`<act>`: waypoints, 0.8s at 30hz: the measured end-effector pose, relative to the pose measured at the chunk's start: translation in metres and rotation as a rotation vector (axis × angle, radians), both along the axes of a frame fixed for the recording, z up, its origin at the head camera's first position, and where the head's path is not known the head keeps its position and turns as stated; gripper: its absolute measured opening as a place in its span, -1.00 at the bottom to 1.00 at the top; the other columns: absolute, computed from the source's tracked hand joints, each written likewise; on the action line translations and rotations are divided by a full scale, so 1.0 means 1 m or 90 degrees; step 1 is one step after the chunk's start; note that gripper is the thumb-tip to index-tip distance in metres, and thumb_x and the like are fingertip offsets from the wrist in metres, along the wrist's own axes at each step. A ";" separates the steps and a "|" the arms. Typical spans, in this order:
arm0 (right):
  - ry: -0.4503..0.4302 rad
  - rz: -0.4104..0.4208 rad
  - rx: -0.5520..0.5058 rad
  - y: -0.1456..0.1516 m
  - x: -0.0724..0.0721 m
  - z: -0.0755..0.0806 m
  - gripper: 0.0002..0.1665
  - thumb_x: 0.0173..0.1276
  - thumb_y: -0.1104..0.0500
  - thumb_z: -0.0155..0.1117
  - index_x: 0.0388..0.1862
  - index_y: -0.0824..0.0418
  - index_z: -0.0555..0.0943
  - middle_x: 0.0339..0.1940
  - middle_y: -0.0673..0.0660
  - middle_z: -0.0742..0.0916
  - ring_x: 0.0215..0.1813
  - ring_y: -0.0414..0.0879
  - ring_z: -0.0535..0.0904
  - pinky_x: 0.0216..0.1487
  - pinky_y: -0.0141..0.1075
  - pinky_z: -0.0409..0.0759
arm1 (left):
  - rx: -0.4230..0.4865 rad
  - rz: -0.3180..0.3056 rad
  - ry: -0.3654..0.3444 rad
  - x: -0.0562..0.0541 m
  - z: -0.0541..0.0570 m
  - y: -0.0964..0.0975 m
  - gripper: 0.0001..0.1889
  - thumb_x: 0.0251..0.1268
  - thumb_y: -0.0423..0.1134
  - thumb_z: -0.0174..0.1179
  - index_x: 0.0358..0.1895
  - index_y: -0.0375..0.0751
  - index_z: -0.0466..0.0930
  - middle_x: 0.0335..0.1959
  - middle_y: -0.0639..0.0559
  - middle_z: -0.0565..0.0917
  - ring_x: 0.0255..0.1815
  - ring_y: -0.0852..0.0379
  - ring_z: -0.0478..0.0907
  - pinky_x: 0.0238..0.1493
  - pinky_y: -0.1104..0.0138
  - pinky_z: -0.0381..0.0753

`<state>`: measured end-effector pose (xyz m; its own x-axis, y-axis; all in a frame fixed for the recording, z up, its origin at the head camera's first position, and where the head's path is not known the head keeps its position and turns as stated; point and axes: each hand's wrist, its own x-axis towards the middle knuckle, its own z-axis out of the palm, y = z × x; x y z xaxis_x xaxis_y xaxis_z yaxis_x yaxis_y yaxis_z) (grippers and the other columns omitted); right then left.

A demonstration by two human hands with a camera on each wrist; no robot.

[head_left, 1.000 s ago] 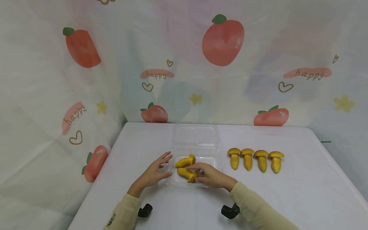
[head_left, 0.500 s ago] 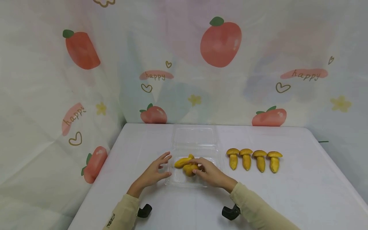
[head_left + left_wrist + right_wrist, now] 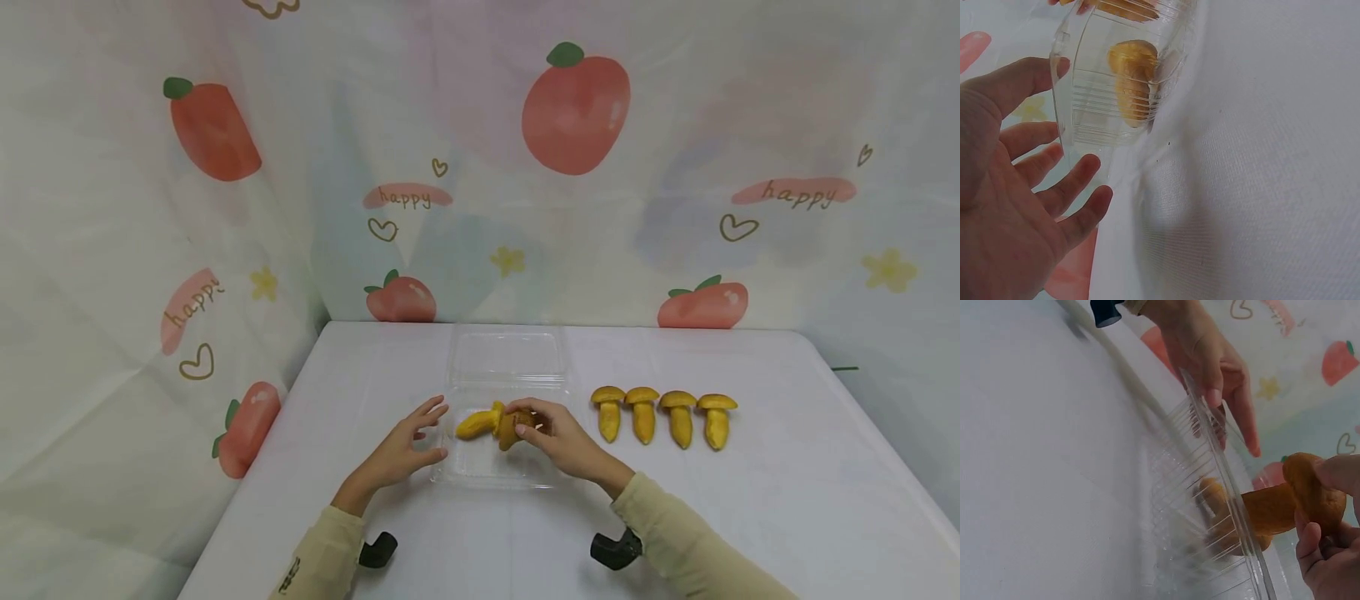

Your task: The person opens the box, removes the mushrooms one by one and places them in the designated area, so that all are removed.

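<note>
A clear plastic clamshell box [image 3: 487, 471] lies on the table, its lid [image 3: 510, 354] folded back flat behind it. My right hand [image 3: 558, 437] grips a yellow-brown toy-like mushroom [image 3: 507, 432] by the cap, as the right wrist view shows; the stem [image 3: 1269, 509] points into the box. Another yellow mushroom [image 3: 474, 426] lies on its side in the box, at the left. My left hand [image 3: 401, 454] stands by the box's left wall with its fingers spread. In the left wrist view its thumb is at the box rim [image 3: 1063, 94]; whether it touches cannot be told.
Several mushrooms [image 3: 643, 417] lie in a row to the right of the box, caps toward the back. Black camera mounts [image 3: 378, 550] show beneath both forearms. A printed cloth wall [image 3: 480, 250] closes off the table's back and left.
My right hand has taken hold of the nearer mushroom in the box, turned it, and moved it back and to the right. The left hand and the other mushrooms have hardly moved.
</note>
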<state>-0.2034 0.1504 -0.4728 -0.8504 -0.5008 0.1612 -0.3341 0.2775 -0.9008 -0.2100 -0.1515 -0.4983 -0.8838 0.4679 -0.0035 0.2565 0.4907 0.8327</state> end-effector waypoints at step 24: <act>0.016 -0.080 -0.165 0.010 0.004 0.008 -0.58 0.55 0.32 0.10 0.32 0.41 0.41 0.13 0.48 0.60 -0.15 -0.23 0.72 -0.12 -0.41 0.73 | -0.002 -0.003 0.003 -0.001 -0.001 -0.001 -0.26 0.34 -0.28 0.29 0.55 -0.30 0.22 0.67 -0.18 0.08 0.43 -0.24 0.39 0.41 -0.21 0.42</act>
<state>-0.1997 0.1604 -0.4646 -0.8975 -0.3307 0.2919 -0.3350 0.0803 -0.9388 -0.2110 -0.1522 -0.4992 -0.8814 0.4724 -0.0003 0.2635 0.4921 0.8297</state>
